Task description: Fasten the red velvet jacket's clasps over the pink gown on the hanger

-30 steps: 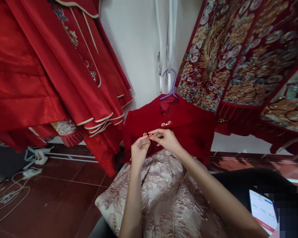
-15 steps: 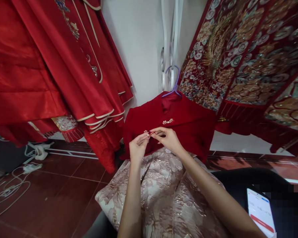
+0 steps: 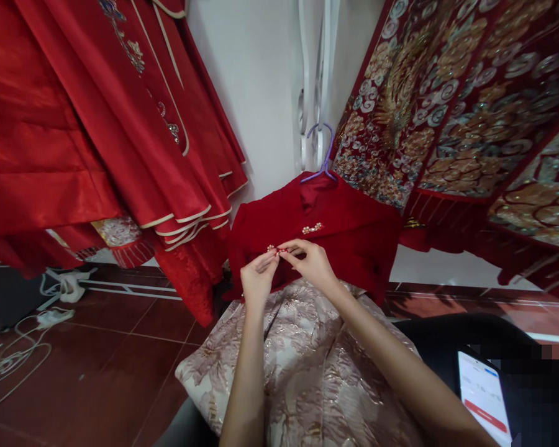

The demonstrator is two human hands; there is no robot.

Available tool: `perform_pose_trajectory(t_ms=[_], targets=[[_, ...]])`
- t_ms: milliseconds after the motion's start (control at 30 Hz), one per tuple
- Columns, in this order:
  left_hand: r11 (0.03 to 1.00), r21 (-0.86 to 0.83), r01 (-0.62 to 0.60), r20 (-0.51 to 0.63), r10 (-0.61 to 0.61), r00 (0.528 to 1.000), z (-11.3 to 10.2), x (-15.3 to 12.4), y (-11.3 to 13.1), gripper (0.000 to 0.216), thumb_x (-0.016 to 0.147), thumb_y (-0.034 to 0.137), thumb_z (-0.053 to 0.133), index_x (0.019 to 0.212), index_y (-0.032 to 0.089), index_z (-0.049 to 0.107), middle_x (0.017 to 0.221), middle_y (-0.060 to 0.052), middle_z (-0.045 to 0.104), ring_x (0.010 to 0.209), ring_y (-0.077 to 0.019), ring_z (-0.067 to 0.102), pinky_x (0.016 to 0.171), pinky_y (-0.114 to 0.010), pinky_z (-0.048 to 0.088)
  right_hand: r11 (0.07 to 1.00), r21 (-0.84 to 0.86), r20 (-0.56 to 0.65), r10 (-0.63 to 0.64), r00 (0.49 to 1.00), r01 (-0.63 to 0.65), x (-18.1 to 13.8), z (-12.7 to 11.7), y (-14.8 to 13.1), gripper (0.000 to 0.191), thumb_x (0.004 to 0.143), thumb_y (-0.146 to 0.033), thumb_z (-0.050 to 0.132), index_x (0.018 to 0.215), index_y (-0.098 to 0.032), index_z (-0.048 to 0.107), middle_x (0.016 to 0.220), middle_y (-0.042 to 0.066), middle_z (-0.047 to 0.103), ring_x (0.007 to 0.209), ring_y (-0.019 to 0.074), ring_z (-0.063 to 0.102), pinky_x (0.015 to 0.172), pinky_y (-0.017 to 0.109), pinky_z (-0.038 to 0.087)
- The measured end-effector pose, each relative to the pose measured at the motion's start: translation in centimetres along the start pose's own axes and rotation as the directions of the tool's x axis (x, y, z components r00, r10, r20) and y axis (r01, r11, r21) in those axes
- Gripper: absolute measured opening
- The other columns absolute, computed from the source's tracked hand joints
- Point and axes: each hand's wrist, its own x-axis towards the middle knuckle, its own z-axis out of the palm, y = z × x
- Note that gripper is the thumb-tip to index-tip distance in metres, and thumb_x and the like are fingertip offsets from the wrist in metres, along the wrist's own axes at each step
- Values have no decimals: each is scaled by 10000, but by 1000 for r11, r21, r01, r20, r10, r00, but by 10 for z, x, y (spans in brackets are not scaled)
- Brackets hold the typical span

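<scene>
A dark red jacket [image 3: 270, 217] with a stand-up collar lies spread in front of me on a purple hanger [image 3: 327, 162]. Below its collar, a pearl-beaded frog button [image 3: 312, 228] spans the front opening. Lower down, my left hand [image 3: 259, 276] pinches one end of a second beaded frog button [image 3: 271, 248] between thumb and fingers. My right hand [image 3: 310, 262] pinches the same closure from the right, its fingertips meeting the left ones. The fingers partly hide this closure, so whether its halves are joined cannot be seen. Patterned pink-beige brocade [image 3: 302, 366] lies under my forearms.
Red garments with pale piping [image 3: 177, 161] hang on the left, and heavily embroidered ones [image 3: 447, 124] on the right. A lit phone [image 3: 483, 397] lies on a black surface [image 3: 433, 338] at lower right. White cables [image 3: 23, 354] trail over the tiled floor [image 3: 116, 366].
The view has shifted slightly, so everything sits a little further left. My right hand's fingers have drawn in slightly at the beaded closure; both hands keep their pinch.
</scene>
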Motion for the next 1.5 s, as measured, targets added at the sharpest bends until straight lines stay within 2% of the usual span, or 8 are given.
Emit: perform_pose_trajectory(t_ms=[333,533,733,867,1000,1167,1367,1500], targets=[[994,70,-89,-30,91,995,2,0,-8,248,689,266,720,880,109,706,873,-100,739,789,-188,696,802,-326,553,984,-169,-101,-78,992,60,-5,8,1,207,865,-264,545,998,-209,694,905,44,683,774,144,644,737,259,521],[984,139,-107,82,97,992,-1,3,-9,193,716,278,703,856,148,671,857,-63,710,786,-154,667,730,-256,529,986,-158,40,-55,998,61,3,-2,4,203,836,-195,563,997,-217,684,943,35,711,808,149,670,799,295,534],[986,133,-98,62,91,994,-15,7,-5,231,704,272,714,898,164,651,884,-63,693,808,-147,653,743,-252,522,994,52,251,81,965,-96,-15,-41,-2,285,849,-274,565,1122,-232,636,1044,50,699,934,173,673,744,316,578],[968,235,-89,145,56,988,-38,8,6,140,708,282,690,775,159,685,793,-52,707,727,-148,654,715,-254,526,982,-141,162,147,976,-124,-48,-83,1,254,872,-362,552,1062,-226,650,987,54,696,915,179,659,821,348,534],[976,216,-42,399,-49,916,-39,-2,18,160,738,281,663,820,158,724,865,-86,737,781,-170,683,757,-280,539,886,-454,33,124,992,-96,-65,-112,20,290,771,-398,664,1000,-223,629,931,60,642,835,201,623,758,356,511],[964,152,216,596,-264,758,1,-18,3,253,718,337,719,878,141,716,868,-122,734,719,-179,698,647,-276,556,768,-636,-34,70,997,-76,-63,-116,42,279,699,-222,639,972,-250,594,924,44,581,895,216,589,725,321,485],[949,-21,316,327,-292,899,41,-20,-26,365,650,361,787,888,147,611,818,-56,695,759,-162,676,744,-313,548,798,-585,-84,116,990,-143,-62,-120,46,108,722,-215,537,811,-236,594,824,18,632,785,182,608,713,289,457],[971,-61,232,374,-193,907,45,-23,-25,372,643,351,785,916,152,630,918,-62,705,887,-182,660,874,-330,499,891,-400,-92,192,977,-213,-62,-136,43,58,743,-272,521,765,-221,537,717,-3,609,681,161,576,666,269,437]])
